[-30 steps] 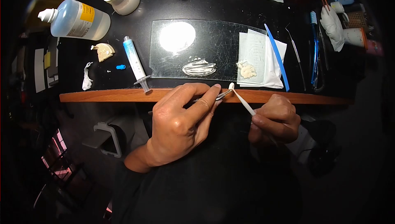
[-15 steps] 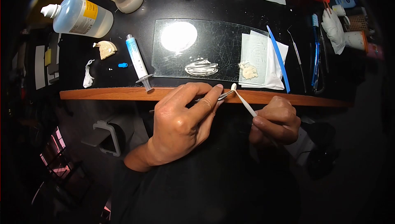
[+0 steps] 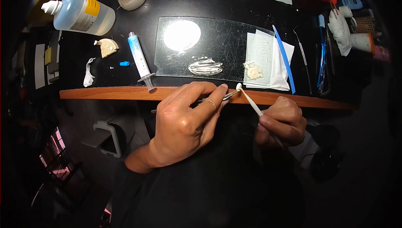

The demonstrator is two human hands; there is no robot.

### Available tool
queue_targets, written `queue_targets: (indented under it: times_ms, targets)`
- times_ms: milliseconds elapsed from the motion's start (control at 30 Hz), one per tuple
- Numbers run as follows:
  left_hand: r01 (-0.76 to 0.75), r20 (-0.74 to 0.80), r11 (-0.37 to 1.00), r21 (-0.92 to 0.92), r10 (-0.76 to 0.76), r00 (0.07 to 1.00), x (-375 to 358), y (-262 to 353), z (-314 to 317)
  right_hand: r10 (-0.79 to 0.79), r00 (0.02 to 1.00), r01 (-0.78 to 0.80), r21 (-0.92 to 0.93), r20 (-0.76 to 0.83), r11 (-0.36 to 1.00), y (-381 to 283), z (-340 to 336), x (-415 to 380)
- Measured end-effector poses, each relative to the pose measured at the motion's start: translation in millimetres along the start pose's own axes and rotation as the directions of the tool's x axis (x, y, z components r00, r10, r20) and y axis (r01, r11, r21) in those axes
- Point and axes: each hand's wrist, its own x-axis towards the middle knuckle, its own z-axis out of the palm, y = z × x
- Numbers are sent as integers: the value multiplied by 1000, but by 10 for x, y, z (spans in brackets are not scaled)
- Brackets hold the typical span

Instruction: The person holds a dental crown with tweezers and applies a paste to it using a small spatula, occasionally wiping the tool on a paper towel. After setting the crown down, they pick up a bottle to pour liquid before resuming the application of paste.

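White piece [image 3: 239, 86] | tweezers [image 3: 228, 96] in left hand [image 3: 184, 123] | bottle label [image 3: 88, 15] partly reads "0124"

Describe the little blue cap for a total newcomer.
Start at the large bottle, upper left. Below and right of it lies the blue-labelled syringe; the cap is just left of its barrel, solid blue beside white crumbs and a tan block.

The left hand [image 3: 186, 123] holds metal tweezers [image 3: 229, 95] gripping a small white piece [image 3: 238, 86].
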Motion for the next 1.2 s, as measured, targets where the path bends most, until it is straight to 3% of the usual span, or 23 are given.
queue_targets:
  times_ms: [333, 433, 567, 700, 800, 1200]
  targets:
    - [5, 7, 1000, -2, -5, 1000, 5, 10, -2, -5, 999, 5, -9, 39, 1000, 1, -24, -6]
    - [-6, 32, 1000, 28, 5, 999, 23, 28, -29, -13, 1000, 13, 2, 1, 1000, 5, -25, -24]
    - [-46, 86, 995, 88, 39, 996, 61, 60, -86, 62, 993, -78, -154, -102, 985, 11, -70, -75]
    - [-114, 145, 981, 158, 91, 985, 112, 72, -148, 101, 987, -125, -199, -128, 972, 25, -26, -77]
    - [-145, 169, 974, 175, 115, 979, 135, 74, -143, 100, 994, -108, -200, -54, 974, 36, -56, -37]
    - [-147, 196, 964, 219, 104, 975, 175, 114, -144, 93, 989, -116, -209, -117, 971, 51, -43, -101]
